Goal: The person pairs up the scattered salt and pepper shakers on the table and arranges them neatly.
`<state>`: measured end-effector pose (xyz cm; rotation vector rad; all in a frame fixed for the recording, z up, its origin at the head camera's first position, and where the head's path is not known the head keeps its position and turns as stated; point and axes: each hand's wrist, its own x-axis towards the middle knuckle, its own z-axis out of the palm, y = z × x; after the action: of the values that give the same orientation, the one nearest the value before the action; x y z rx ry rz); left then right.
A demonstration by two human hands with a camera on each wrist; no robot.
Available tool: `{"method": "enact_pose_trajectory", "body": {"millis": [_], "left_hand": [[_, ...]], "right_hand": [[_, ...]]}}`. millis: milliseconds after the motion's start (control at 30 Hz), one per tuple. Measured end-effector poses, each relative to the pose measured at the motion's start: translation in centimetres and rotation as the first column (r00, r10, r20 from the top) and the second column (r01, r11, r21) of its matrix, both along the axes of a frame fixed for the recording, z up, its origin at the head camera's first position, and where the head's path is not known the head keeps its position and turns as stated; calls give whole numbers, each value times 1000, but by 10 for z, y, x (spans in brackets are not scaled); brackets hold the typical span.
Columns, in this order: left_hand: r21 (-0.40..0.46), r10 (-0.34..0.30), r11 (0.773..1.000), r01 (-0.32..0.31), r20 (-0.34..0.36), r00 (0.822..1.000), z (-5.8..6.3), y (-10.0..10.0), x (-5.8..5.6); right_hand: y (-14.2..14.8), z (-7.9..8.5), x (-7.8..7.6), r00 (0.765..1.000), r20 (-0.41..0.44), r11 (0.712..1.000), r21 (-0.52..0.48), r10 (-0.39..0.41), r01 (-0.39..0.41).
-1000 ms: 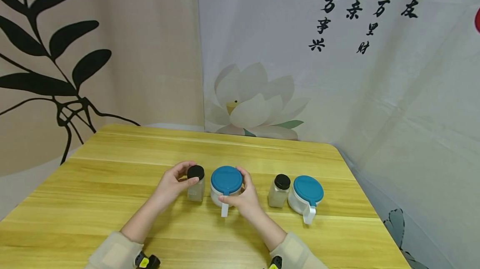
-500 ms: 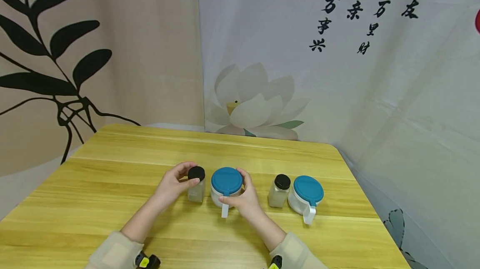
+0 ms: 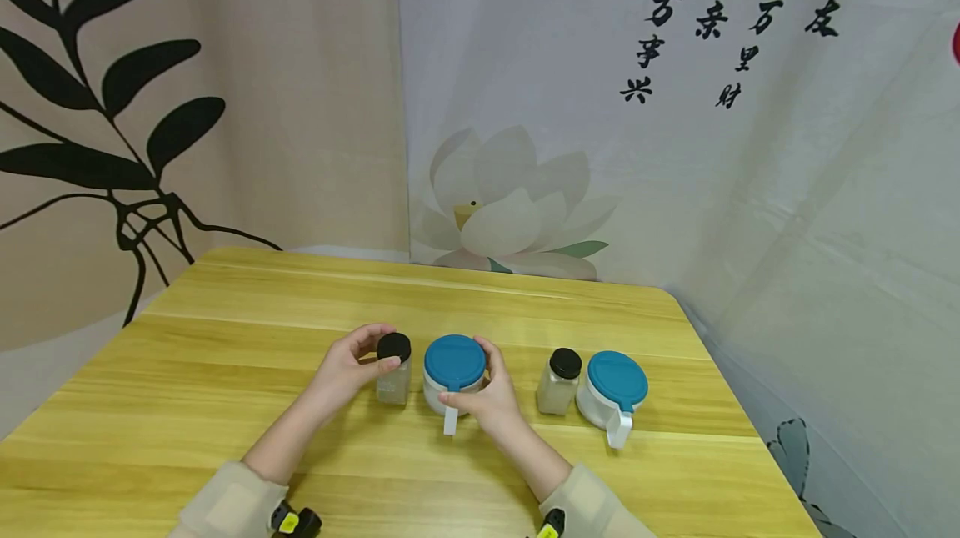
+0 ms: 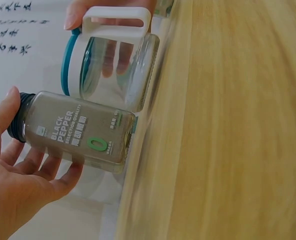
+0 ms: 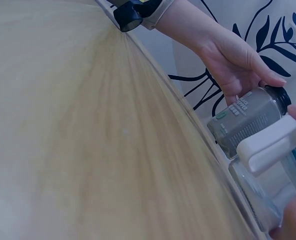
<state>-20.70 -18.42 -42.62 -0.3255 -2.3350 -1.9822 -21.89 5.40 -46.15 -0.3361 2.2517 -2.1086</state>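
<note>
In the head view my left hand (image 3: 347, 369) grips a black-capped pepper jar (image 3: 393, 389), thumb on the cap and fingers around the far side. The left wrist view shows its label reading "Black Pepper" on the clear body (image 4: 83, 131). Just right of it, my right hand (image 3: 492, 396) holds a clear seasoning jar (image 3: 454, 360) with a blue lid, white collar and white handle (image 3: 450, 421) facing me. Both jars stand upright on the table, close together with a narrow gap. My right fingers show through the seasoning jar's glass in the left wrist view.
A second black-capped jar (image 3: 557, 392) and a second blue-lidded jar (image 3: 617, 379) with a white handle stand side by side to the right. They are on the wooden table (image 3: 262, 304), whose far edge meets a printed curtain (image 3: 525, 87).
</note>
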Motion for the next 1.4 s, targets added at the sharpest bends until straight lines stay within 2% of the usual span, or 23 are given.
{"method": "enact_pose_trajectory", "body": {"millis": [467,800,1333,1400], "left_hand": [[-5,-5,1000,5,2,1000,-1,0,-1],[-16,21,1000,-21,23,1000,-1,2,1],[-3,33,999,-33,28,999,-2,1,0],[-4,34,999,-34,28,999,-3,1,0]], "right_hand": [[1,-2,0,1000,7,1000,-15,6,-6],[1,-3,0,1000,-18,1000,-7,14,-14],[0,0,3,999,27,999,-35,26,-25],[0,5,5,999,27,999,-36,31,-30]]}}
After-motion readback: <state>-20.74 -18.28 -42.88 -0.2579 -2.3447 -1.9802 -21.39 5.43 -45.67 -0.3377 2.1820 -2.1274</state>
